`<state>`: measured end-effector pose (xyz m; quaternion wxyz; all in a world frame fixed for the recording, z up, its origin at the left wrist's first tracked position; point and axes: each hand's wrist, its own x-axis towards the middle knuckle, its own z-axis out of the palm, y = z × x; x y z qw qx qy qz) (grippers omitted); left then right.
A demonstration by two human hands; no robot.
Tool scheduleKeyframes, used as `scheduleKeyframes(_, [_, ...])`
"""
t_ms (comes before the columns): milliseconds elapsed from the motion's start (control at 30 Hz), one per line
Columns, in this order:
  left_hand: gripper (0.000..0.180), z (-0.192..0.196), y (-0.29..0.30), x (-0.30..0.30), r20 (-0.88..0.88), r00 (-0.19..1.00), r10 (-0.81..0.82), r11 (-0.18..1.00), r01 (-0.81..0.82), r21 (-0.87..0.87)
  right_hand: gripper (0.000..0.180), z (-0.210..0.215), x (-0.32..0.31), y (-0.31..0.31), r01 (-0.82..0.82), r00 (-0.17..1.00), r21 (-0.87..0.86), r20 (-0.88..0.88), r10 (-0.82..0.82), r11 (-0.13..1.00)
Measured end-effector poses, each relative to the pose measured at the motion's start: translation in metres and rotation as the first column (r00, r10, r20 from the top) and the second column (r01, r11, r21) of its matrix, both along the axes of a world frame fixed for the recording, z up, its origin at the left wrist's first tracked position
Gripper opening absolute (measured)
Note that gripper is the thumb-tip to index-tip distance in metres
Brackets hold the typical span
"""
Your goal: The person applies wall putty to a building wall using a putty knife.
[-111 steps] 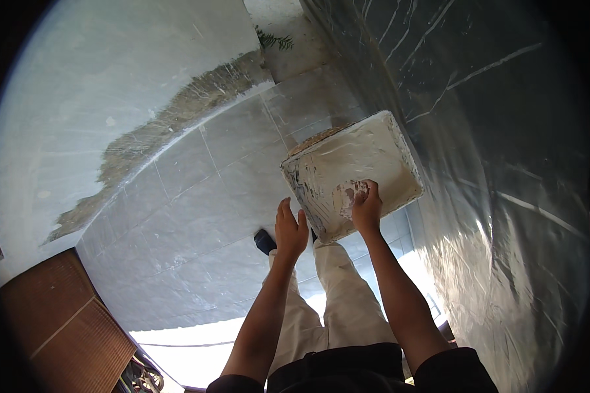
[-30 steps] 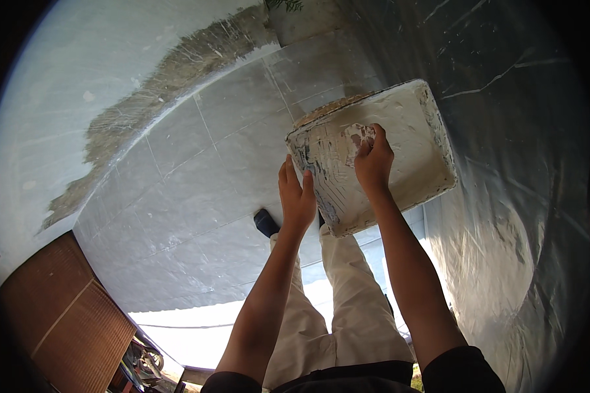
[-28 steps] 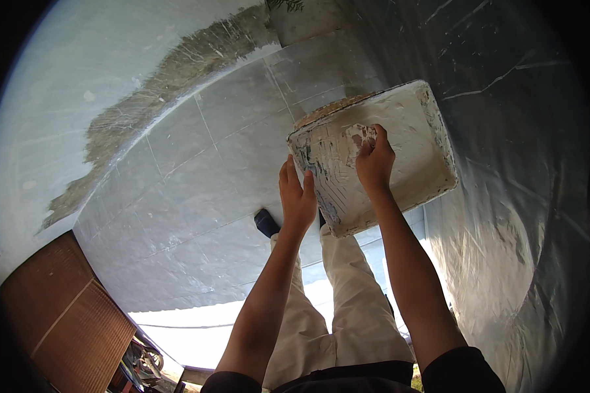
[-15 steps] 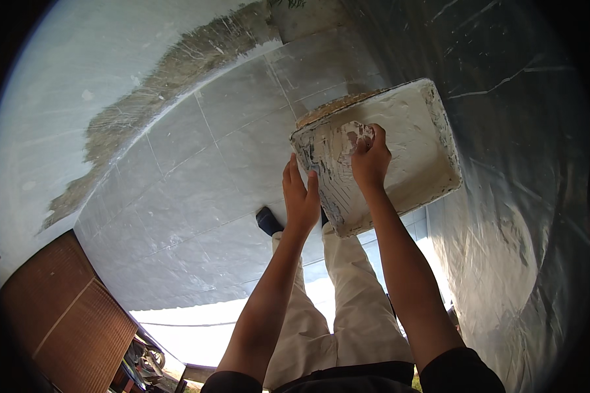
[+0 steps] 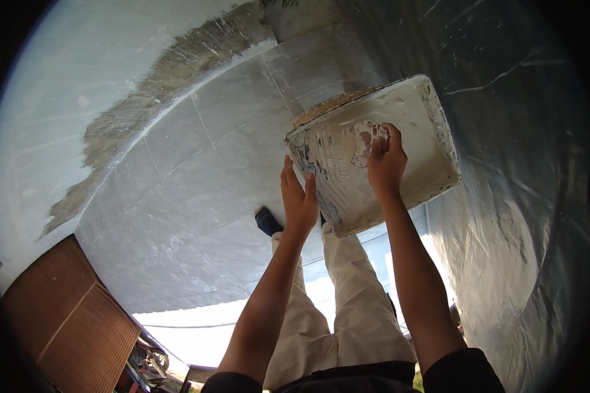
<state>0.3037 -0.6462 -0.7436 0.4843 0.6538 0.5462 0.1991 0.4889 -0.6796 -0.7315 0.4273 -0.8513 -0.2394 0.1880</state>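
A shallow rectangular tray (image 5: 419, 147), its inside coated in whitish paint or filler, sits ahead of me, right of centre. My right hand (image 5: 388, 160) is closed on a paint-caked tool (image 5: 370, 141) over the tray's middle. White smears and my fingers hide the tool's exact kind. At the tray's left edge is my left hand (image 5: 299, 203), fingers stretched upward and thumb apart, close to the rim. Whether it touches the rim is unclear. Streaks and dark bare patches mark the tray's left side.
Beneath the tray's far edge shows a rough brown rim (image 5: 331, 107). Grey tiles (image 5: 177, 196) cover the floor. A pale wall (image 5: 59, 105) with a bare grey-brown band curves along the left. Grey plastic sheeting (image 5: 505, 144) hangs at right. A brown ribbed panel (image 5: 72, 314) stands lower left.
My right hand has moved a little to the right across the tray with the paint-caked tool. My left hand stays nearly in place by the left edge.
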Motion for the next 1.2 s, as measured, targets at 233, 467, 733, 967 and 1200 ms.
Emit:
scheduleKeyframes(233, [0.065,-0.001,-0.005,0.005,0.026,1.0,0.0,1.0,0.0,-0.006,0.043,-0.014,-0.001,-0.001,-0.121,0.977,-0.004,0.176,0.119,0.993])
scheduleKeyframes(467, [0.064,-0.002,-0.005,0.003,0.03,1.0,0.008,1.0,-0.008,0.008,0.043,-0.018,-0.004,0.014,-0.112,0.975,-0.001,0.194,0.11,0.994])
scheduleKeyframes(733, [0.064,-0.002,-0.005,0.004,0.025,1.0,0.015,1.0,-0.015,0.007,0.042,-0.013,-0.015,0.02,-0.025,0.996,-0.054,0.079,0.029,0.998])
scheduleKeyframes(967, [0.064,-0.003,-0.004,0.003,0.04,0.999,0.007,0.999,-0.009,0.038,0.042,-0.02,-0.008,0.025,-0.104,0.987,-0.047,0.119,0.109,0.994])
scheduleKeyframes(1200, [0.064,-0.003,-0.006,0.007,0.07,0.997,0.016,0.999,-0.019,0.046,0.041,-0.023,-0.011,0.027,-0.026,0.998,-0.027,0.05,0.027,0.999])
